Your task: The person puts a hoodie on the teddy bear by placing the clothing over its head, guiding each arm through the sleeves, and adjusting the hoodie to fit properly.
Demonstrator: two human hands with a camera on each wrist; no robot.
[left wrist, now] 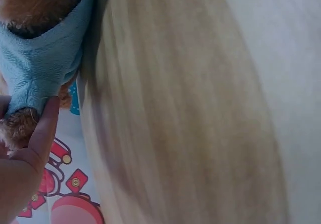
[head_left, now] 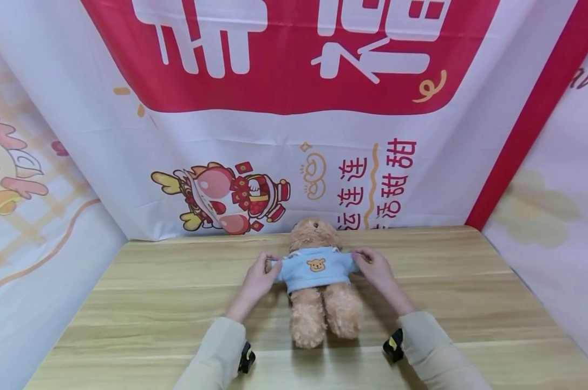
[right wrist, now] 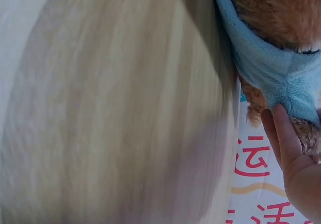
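A brown teddy bear point(head_left: 308, 319) lies on its back on the table, head toward the back wall and legs toward me. It wears a light blue sweater point(head_left: 315, 276) with a small bear face on the chest. My left hand point(head_left: 261, 279) pinches the sleeve and paw at the bear's left-hand side of the picture. At the opposite sleeve, my right hand point(head_left: 378, 271) grips the cuff between thumb and fingers. Both bear arms are stretched out sideways. In the left wrist view a furry paw point(left wrist: 20, 128) pokes out of the cuff beside my fingers.
The wood-grain table point(head_left: 177, 314) extends to both sides of the bear. A printed cloth point(head_left: 284, 135) with red lettering and a cartoon figure hangs right behind the bear's head. Patterned white cloths point(head_left: 26, 189) stand along the left and right sides.
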